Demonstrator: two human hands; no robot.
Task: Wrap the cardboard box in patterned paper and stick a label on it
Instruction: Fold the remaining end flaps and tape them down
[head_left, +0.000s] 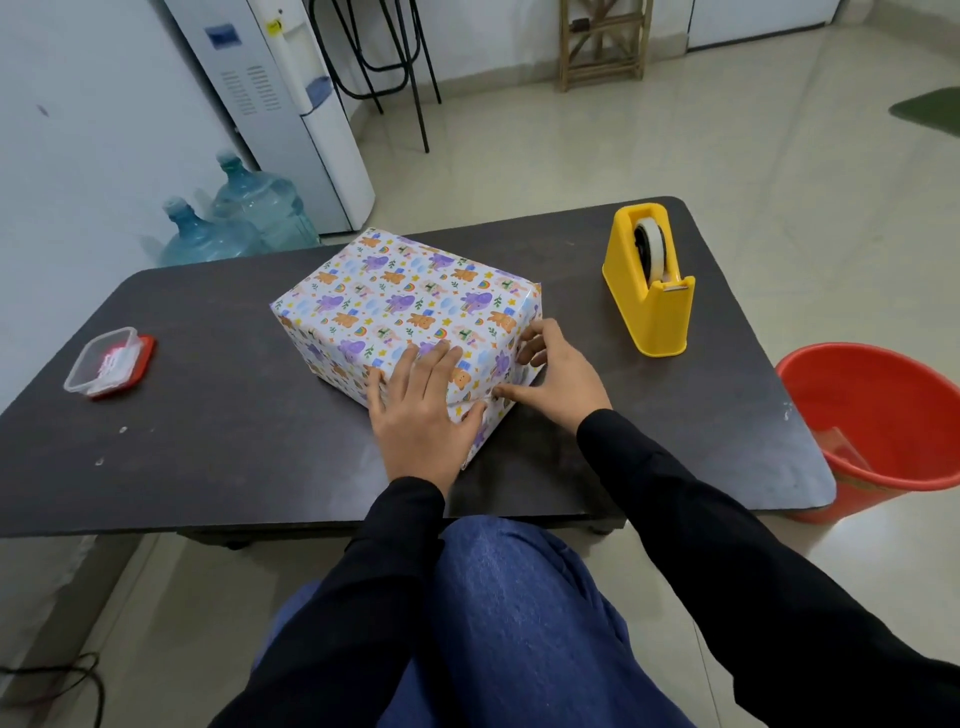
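Resting under both hands, the box (395, 296) sits mid-table, already covered in paper (363, 270) on every face that shows. The left hand (421, 415) lies flat on its near end, fingers straight and reaching up over the top edge, apparently pressing the folded flap (470, 415) down so it cannot spring open. The right hand (561, 374) cups the corner just beside it: thumb stretched along the fold line towards the left hand, fingers curled round onto the box's right side, likely pinning the tuck there. Neither hand holds anything loose. Judging by this, wrapping is at its last end fold, with sealing and labelling not yet done. Beyond the right hand, further out on the table (208, 441), stands a yellow dispenser (649, 312), within easy reach of that hand. Well out past the left hand lies a small clear tub (106, 361) with red beneath it; its contents are too small to tell. A red bucket (883, 415) stands on the floor off the right forearm.
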